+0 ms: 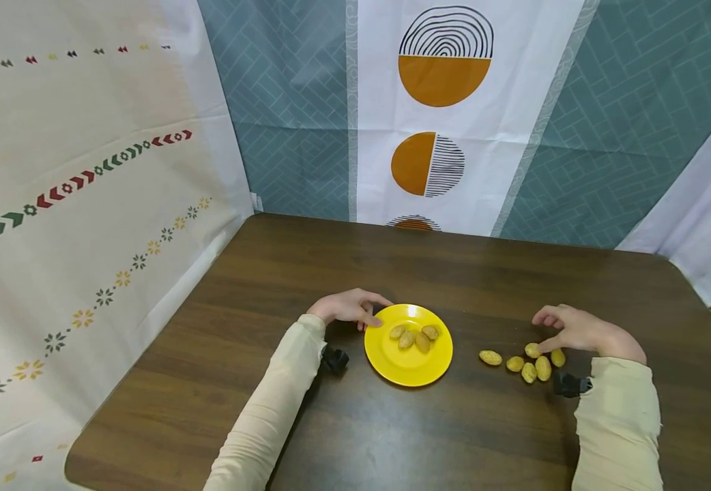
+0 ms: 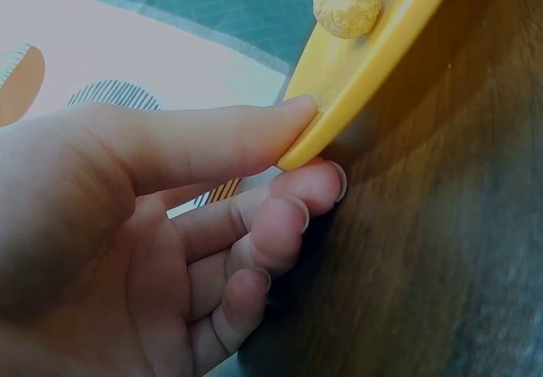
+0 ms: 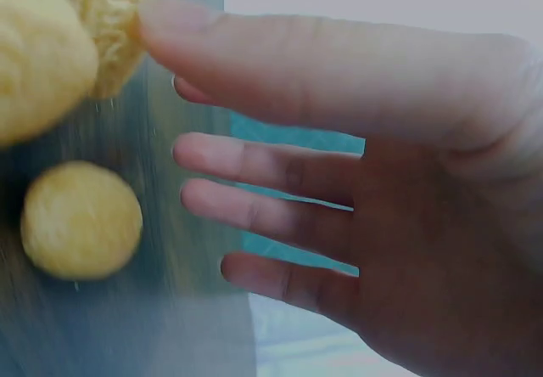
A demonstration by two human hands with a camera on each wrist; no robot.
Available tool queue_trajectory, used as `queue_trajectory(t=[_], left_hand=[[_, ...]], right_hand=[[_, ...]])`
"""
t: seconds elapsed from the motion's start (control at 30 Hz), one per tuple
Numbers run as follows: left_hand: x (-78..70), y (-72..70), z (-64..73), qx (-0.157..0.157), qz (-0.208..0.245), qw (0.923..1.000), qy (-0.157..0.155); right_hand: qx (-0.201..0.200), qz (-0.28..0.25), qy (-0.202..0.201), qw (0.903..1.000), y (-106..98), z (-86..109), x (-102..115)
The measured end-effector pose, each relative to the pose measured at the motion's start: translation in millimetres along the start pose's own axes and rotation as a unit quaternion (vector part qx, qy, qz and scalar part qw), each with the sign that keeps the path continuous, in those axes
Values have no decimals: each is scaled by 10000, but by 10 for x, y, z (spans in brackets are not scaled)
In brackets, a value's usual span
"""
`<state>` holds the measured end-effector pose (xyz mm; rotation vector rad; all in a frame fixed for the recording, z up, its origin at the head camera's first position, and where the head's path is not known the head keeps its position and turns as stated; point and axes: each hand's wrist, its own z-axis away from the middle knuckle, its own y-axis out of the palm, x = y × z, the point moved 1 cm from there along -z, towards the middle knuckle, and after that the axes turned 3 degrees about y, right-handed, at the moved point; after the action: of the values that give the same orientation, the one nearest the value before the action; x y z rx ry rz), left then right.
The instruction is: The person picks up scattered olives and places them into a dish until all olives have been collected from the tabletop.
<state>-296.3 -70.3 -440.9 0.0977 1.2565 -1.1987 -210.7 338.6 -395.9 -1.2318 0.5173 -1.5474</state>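
Observation:
A round yellow plate [image 1: 409, 373] rests on the table, bearing several oval, wrinkled, yellowish nut-like pieces [image 1: 407, 339]. At its left rim the left hand [image 1: 351, 307] pinches the edge; the left wrist view shows the thumb [image 2: 229, 143] on top and a finger beneath. Farther right, the right hand [image 1: 583, 331] hovers by a loose group of the same yellow pieces [image 1: 542, 369]. Its thumb tip appears to touch one wrinkled piece [image 3: 114, 33], while the other fingers extend apart from it. No piece is visibly held between those fingers.
The dark wooden table [image 1: 392, 443] runs back to a teal and white curtain [image 1: 294, 136]. One yellow piece [image 1: 490, 357] lies between the plate and the group. A pale patterned cloth [image 1: 85, 204] hangs at the left. Each wrist carries a black camera [image 1: 334, 359].

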Motion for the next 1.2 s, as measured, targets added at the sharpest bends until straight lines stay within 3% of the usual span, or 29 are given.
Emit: queue_trajectory(t=[0.33,0.67,0.87,1.0,1.2], left_hand=[[-10,-1,11,-31,1,10000,1],[1,1,-2,-15,71,10000,10],[-11,-3,8,-15,53,10000,2],[-7,2,13,33,-25,10000,32],[-11,-7,7,29,-55,10000,61]], right_hand=[[158,-144,229,9995,-8,21,-122],[590,-798,310,9946,11,48,-108],[650,-991,404,9921,37,45,-115],[669,-1017,397,9918,53,25,-114],[377,-572,-6,9976,19,23,-113]])
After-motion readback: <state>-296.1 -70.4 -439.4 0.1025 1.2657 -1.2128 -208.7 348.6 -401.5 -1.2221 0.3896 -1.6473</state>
